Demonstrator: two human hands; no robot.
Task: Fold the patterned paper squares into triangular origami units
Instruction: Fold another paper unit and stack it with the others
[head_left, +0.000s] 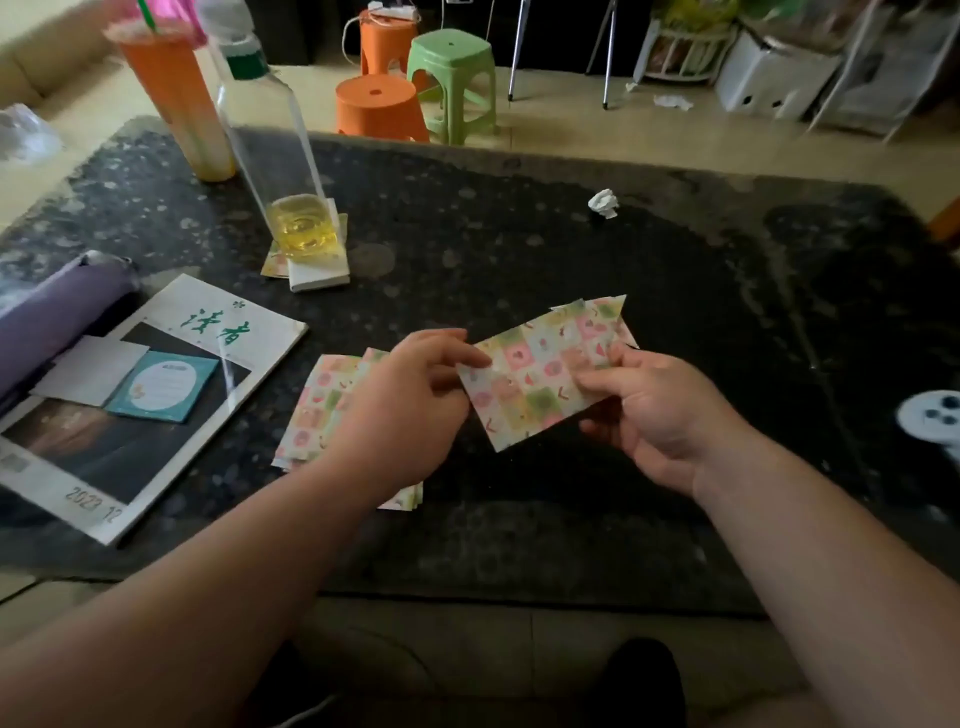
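A patterned paper (535, 371), pastel squares with fruit prints, is held flat above the dark table between both hands. My left hand (410, 410) pinches its left edge with thumb and forefinger. My right hand (649, 410) grips its right side, thumb on top. More patterned sheets peek out behind its far right corner. A stack of the same patterned paper squares (324, 405) lies on the table under my left wrist, partly hidden by it.
A magazine (156, 395) with small cards on it lies at the left beside a purple roll (57, 312). An orange drink cup (176, 104) and a clear bottle (280, 171) stand at the back left. A crumpled white scrap (604, 202) lies farther back. A white controller (935, 421) sits at the right edge.
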